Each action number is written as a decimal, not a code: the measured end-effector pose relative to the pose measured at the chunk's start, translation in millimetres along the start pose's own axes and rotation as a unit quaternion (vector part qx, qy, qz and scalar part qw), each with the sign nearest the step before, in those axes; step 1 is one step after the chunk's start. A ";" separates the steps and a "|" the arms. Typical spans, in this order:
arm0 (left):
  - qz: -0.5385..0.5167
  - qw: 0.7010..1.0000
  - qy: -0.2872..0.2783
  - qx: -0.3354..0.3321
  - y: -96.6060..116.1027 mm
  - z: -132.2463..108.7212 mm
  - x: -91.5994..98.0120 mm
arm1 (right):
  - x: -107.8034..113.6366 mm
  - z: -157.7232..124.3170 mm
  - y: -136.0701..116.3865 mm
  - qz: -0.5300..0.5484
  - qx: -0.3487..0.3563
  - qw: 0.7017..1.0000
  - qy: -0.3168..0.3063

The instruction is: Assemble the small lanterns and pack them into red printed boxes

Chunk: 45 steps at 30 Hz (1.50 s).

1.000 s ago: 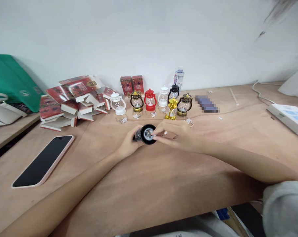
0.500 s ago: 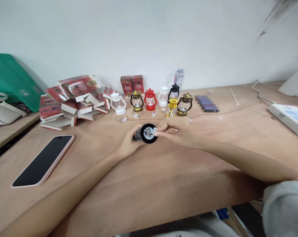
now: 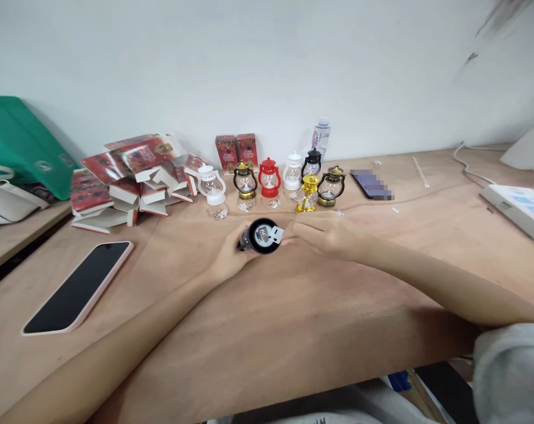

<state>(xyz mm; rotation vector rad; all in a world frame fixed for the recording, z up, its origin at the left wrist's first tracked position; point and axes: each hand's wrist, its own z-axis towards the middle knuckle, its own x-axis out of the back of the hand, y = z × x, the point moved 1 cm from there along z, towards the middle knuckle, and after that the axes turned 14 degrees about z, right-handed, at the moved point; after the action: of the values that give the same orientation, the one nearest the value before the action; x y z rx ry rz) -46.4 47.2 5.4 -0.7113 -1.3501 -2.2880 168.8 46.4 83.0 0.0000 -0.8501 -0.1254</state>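
Observation:
My left hand (image 3: 230, 259) is wrapped round a small black lantern (image 3: 259, 236) lying on its side, its round base turned toward me. A small white tab (image 3: 276, 234) sticks out of the base, and my right hand (image 3: 323, 235) pinches it between fingertips. Both forearms rest on the wooden table (image 3: 293, 318). Just behind the hands stands a row of several little lanterns: white (image 3: 211, 186), black-gold (image 3: 244, 180), red (image 3: 269, 176) and gold (image 3: 307, 194) among them.
A pink-cased phone (image 3: 78, 287) lies at the left. Red cartons (image 3: 125, 176) are heaped behind it, two red boxes (image 3: 237, 151) and a water bottle (image 3: 320, 136) stand by the wall. A green bag (image 3: 19, 141) sits far left, a white power strip (image 3: 518, 207) far right.
My right hand has drawn back to the right, pulling the white tab out from the lantern's base. The lantern has lifted slightly away from me; the left hand keeps its hold.

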 end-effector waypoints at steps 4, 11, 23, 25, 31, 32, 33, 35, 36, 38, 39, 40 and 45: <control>-0.004 1.000 -0.001 -0.005 -1.0 0.0 0.4 | -3.3 0.8 -6.9 0.032 -0.001 0.999 0.044; 0.019 0.999 -0.023 -0.044 -0.7 -0.6 1.9 | -16.8 -1.0 -14.2 0.009 0.018 0.996 0.085; 0.031 0.997 -0.041 -0.050 5.0 -0.2 2.8 | -21.2 -2.2 -15.1 0.020 0.024 0.996 0.081; 0.034 0.997 -0.042 -0.050 4.6 -0.3 2.9 | -21.1 -1.9 -15.2 0.015 0.020 0.997 0.077; 0.037 0.997 -0.037 -0.055 4.8 -0.8 2.9 | -22.7 -2.6 -14.5 0.009 0.016 0.997 0.068; 0.034 0.997 -0.036 -0.056 5.1 -0.7 2.9 | -23.1 -2.9 -14.4 0.007 0.017 0.998 0.067; 0.032 0.997 -0.035 -0.057 5.6 -0.6 2.9 | -23.5 -3.2 -14.5 0.004 0.018 0.998 0.064; 0.029 0.997 -0.037 -0.060 6.5 -0.3 2.9 | -24.0 -3.5 -14.7 -0.003 0.016 0.998 0.060; 0.028 0.997 -0.037 -0.059 6.9 -0.2 2.8 | -24.1 -3.6 -14.9 -0.007 0.013 0.998 0.060; 0.026 0.998 -0.036 -0.055 7.4 -0.1 2.7 | -24.2 -3.6 -15.2 -0.016 0.006 0.998 0.061; 0.026 0.998 -0.035 -0.052 7.6 -0.1 2.7 | -24.4 -3.6 -15.2 -0.020 0.003 0.998 0.063; 0.026 0.998 -0.035 -0.051 7.8 -0.2 2.7 | -24.7 -3.6 -15.2 -0.022 -0.001 0.998 0.064; 0.038 0.997 -0.038 -0.048 7.5 -0.7 3.1 | -27.7 -4.5 -14.4 -0.017 -0.003 0.997 0.075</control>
<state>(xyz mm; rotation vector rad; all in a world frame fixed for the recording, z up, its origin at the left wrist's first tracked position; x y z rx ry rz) -44.8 43.0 12.2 -0.8746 -1.2307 -2.2993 152.5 34.9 58.5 0.0186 -0.6993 -0.1574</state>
